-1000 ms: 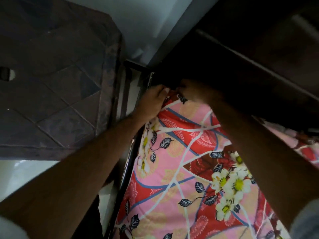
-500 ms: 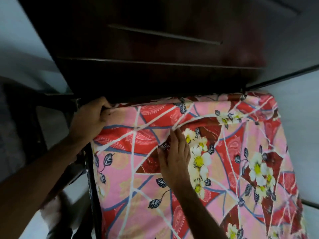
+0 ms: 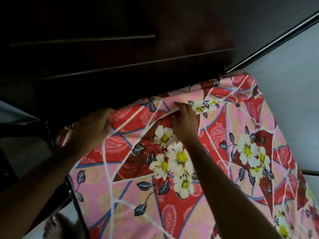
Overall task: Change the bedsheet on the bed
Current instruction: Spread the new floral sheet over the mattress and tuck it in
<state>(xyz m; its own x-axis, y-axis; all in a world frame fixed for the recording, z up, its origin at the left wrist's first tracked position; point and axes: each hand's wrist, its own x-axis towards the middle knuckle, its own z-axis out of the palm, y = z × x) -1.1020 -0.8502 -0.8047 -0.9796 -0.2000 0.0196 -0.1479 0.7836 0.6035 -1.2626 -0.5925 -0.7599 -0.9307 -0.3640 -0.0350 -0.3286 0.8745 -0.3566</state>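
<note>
A pink and red bedsheet [image 3: 215, 178] printed with white flowers and dark leaves covers the mattress and fills the lower right of the view. My left hand [image 3: 89, 131] grips the sheet's top left corner, fingers curled over the edge by the headboard. My right hand [image 3: 185, 121] lies further right along the top edge, its fingertips pinching a raised fold of the sheet. Both forearms reach in from below.
A dark wooden headboard [image 3: 112, 66] runs across the top, right behind the sheet's edge. A dark bed frame rail [image 3: 76, 200] borders the mattress on the left, with pale floor [image 3: 25, 149] beyond. A light wall [image 3: 293, 83] stands at the right.
My right hand has moved up from the flat of the sheet to its top edge and taken a fold. My left hand keeps its hold on the corner. The view has shifted.
</note>
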